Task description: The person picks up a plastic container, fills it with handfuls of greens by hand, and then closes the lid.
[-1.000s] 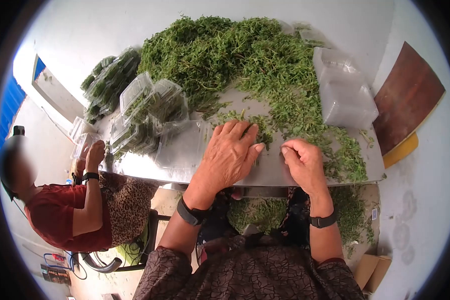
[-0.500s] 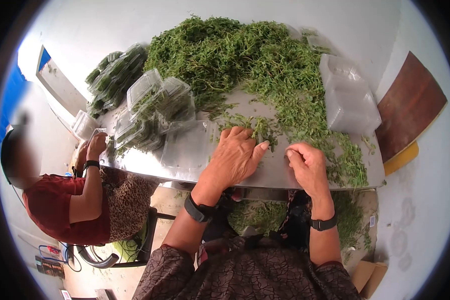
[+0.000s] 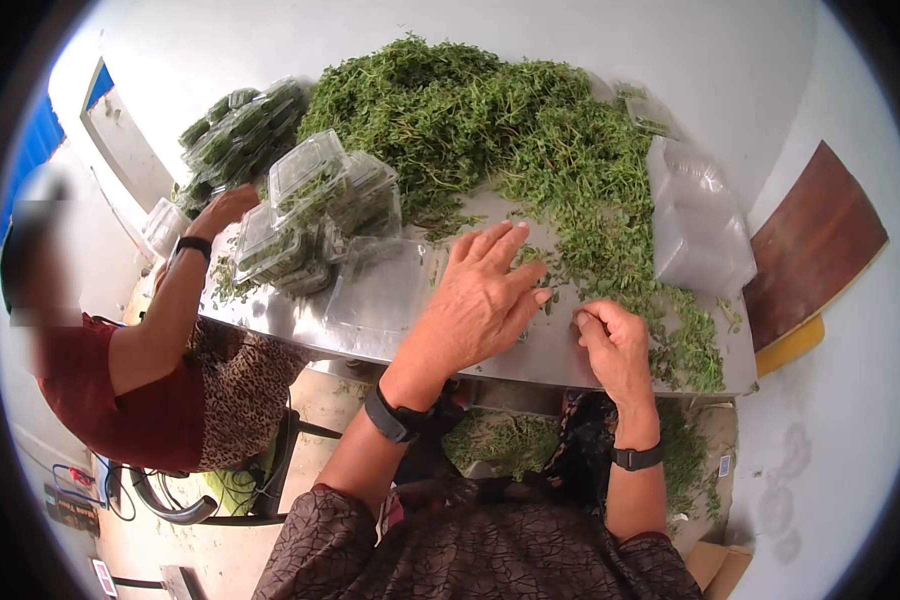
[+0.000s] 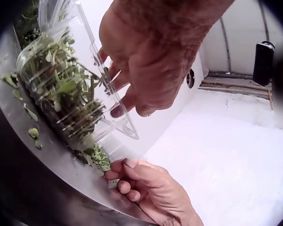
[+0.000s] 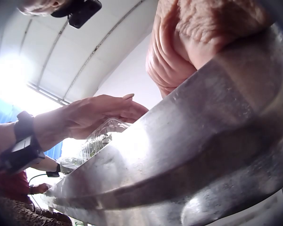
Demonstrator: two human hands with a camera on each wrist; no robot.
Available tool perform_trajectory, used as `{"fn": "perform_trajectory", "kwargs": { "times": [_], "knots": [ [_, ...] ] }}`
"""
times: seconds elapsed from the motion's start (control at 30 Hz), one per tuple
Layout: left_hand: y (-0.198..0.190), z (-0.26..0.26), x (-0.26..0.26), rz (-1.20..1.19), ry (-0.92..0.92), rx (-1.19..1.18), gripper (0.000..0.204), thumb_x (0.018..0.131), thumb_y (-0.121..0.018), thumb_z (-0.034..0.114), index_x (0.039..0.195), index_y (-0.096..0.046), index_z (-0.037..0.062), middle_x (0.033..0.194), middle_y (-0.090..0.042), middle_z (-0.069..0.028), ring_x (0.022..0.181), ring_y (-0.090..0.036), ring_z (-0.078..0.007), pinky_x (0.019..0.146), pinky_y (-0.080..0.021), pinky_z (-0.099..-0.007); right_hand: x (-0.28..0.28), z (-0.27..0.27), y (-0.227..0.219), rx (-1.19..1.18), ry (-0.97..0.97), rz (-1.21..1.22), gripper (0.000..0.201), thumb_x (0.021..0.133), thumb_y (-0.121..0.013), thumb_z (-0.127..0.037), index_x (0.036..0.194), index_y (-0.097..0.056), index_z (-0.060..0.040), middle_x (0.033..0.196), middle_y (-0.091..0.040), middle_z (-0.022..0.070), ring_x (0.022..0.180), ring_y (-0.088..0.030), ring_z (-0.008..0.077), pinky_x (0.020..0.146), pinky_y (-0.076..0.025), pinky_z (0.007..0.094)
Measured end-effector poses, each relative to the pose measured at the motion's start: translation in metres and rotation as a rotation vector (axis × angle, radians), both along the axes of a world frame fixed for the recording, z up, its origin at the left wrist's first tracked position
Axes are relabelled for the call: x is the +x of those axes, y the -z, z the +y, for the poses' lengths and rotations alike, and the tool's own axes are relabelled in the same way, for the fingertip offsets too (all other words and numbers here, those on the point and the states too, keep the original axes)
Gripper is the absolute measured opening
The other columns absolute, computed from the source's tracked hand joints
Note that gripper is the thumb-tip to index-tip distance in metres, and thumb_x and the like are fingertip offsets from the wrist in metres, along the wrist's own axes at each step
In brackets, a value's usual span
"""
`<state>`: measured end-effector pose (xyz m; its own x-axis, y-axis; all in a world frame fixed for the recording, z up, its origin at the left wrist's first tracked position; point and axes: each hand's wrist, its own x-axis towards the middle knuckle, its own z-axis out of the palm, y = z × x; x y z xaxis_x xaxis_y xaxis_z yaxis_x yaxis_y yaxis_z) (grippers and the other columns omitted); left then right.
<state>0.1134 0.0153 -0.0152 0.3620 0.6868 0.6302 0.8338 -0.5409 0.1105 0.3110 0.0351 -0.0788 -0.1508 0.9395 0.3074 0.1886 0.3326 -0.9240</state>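
Metal table (image 3: pixel 560 348) bears 1 leafy heap (image 3: pixel 450 130); left hand (image 3: pixel 482 302) spread, right hand (image 3: pixel 616 348) curled, hold unclear.

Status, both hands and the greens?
Left hand open, fingers spread. Right hand curled, nothing visible in it. Greens heaped beyond both. Possible obstruction: stacked clear boxes left of left hand.

left hand (image 3: pixel 478 295): fingers extended | right hand (image 3: pixel 618 352): fingers curled | greens heap (image 3: pixel 470 110) beyond both
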Motion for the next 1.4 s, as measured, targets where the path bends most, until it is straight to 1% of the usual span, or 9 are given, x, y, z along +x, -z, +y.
{"fn": "perform_trajectory", "kwargs": {
  "times": [0.13, 0.43, 0.53, 0.63, 0.77, 0.97, 1.07, 1.23, 1.4],
  "knots": [
    [0.020, 0.008, 0.003, 0.096, -0.075, -0.086, 0.032, 0.095, -0.053, 0.028, 0.113, -0.063, 0.0022, 0.126, -0.056, -0.0219, 0.127, -0.045, -0.0399, 0.107, -0.032, -0.0502, 0.001, 0.001, 0.002, -0.008, -0.011, 0.004, 0.011, 0.087, -0.060, -0.005, 0.090, -0.065, 0.0050, 0.066, -0.059, 0.0045, 0.060, -0.053, 0.0091, 0.056, -0.043, 0.0263],
    [0.036, 0.007, 0.010, -0.048, -0.155, -0.033, 0.043, 0.098, -0.049, 0.029, 0.117, -0.053, -0.0097, 0.122, -0.054, -0.0287, 0.124, -0.047, -0.0419, 0.108, -0.031, -0.0530, 0.001, 0.001, 0.003, -0.041, -0.028, 0.035, 0.012, 0.090, -0.059, -0.006, 0.091, -0.065, 0.0048, 0.073, -0.061, 0.0030, 0.062, -0.055, 0.0084, 0.057, -0.045, 0.0244],
    [0.027, 0.002, 0.009, 0.069, -0.220, -0.157, 0.045, 0.098, -0.048, 0.030, 0.118, -0.052, -0.0098, 0.122, -0.053, -0.0286, 0.121, -0.048, -0.0414, 0.108, -0.032, -0.0528, 0.002, 0.002, 0.005, -0.028, -0.028, 0.020, 0.012, 0.090, -0.059, -0.005, 0.091, -0.065, 0.0050, 0.075, -0.062, 0.0031, 0.063, -0.056, 0.0087, 0.058, -0.047, 0.0247],
    [0.036, 0.005, 0.010, -0.012, -0.188, -0.029, 0.044, 0.098, -0.048, 0.032, 0.114, -0.056, -0.0093, 0.118, -0.056, -0.0260, 0.119, -0.050, -0.0401, 0.108, -0.032, -0.0523, 0.002, 0.002, 0.005, -0.043, -0.028, 0.037, 0.013, 0.090, -0.059, -0.006, 0.091, -0.065, 0.0050, 0.076, -0.062, 0.0028, 0.063, -0.057, 0.0092, 0.058, -0.047, 0.0249],
    [0.036, 0.004, 0.007, 0.035, -0.165, -0.062, 0.043, 0.098, -0.048, 0.032, 0.106, -0.061, -0.0083, 0.113, -0.060, -0.0226, 0.119, -0.050, -0.0381, 0.108, -0.032, -0.0519, 0.003, 0.001, 0.004, -0.049, -0.024, 0.034, 0.013, 0.090, -0.059, -0.006, 0.092, -0.066, 0.0044, 0.077, -0.063, 0.0024, 0.063, -0.057, 0.0092, 0.058, -0.047, 0.0243],
    [0.030, 0.006, 0.004, 0.060, -0.140, -0.282, 0.041, 0.098, -0.048, 0.031, 0.100, -0.064, -0.0060, 0.107, -0.063, -0.0209, 0.118, -0.052, -0.0366, 0.109, -0.031, -0.0513, 0.002, 0.000, 0.003, -0.072, -0.021, 0.039, 0.012, 0.090, -0.059, -0.006, 0.092, -0.067, 0.0029, 0.076, -0.063, 0.0014, 0.064, -0.057, 0.0084, 0.059, -0.045, 0.0230],
    [0.027, 0.004, 0.001, 0.045, -0.102, -0.311, 0.040, 0.099, -0.047, 0.031, 0.104, -0.063, -0.0057, 0.115, -0.061, -0.0234, 0.121, -0.050, -0.0380, 0.111, -0.029, -0.0510, 0.003, 0.001, 0.003, -0.059, -0.023, 0.028, 0.012, 0.090, -0.059, -0.007, 0.092, -0.067, 0.0028, 0.075, -0.063, 0.0013, 0.064, -0.057, 0.0084, 0.059, -0.045, 0.0233],
    [0.012, -0.010, -0.013, -0.191, 0.002, -0.172, 0.044, 0.101, -0.043, 0.032, 0.116, -0.058, -0.0065, 0.133, -0.052, -0.0259, 0.130, -0.044, -0.0391, 0.115, -0.023, -0.0496, 0.004, 0.002, 0.003, -0.046, -0.020, -0.013, 0.014, 0.091, -0.059, -0.008, 0.093, -0.067, 0.0029, 0.076, -0.064, 0.0019, 0.064, -0.058, 0.0091, 0.059, -0.046, 0.0241],
    [0.009, -0.024, -0.025, -0.155, -0.058, -0.177, 0.048, 0.101, -0.041, 0.034, 0.121, -0.057, -0.0067, 0.133, -0.052, -0.0255, 0.130, -0.045, -0.0387, 0.115, -0.024, -0.0486, 0.004, 0.003, 0.003, -0.064, -0.023, -0.002, 0.015, 0.091, -0.059, -0.009, 0.093, -0.067, 0.0030, 0.078, -0.065, 0.0025, 0.065, -0.058, 0.0097, 0.060, -0.047, 0.0242]
  ]
}}
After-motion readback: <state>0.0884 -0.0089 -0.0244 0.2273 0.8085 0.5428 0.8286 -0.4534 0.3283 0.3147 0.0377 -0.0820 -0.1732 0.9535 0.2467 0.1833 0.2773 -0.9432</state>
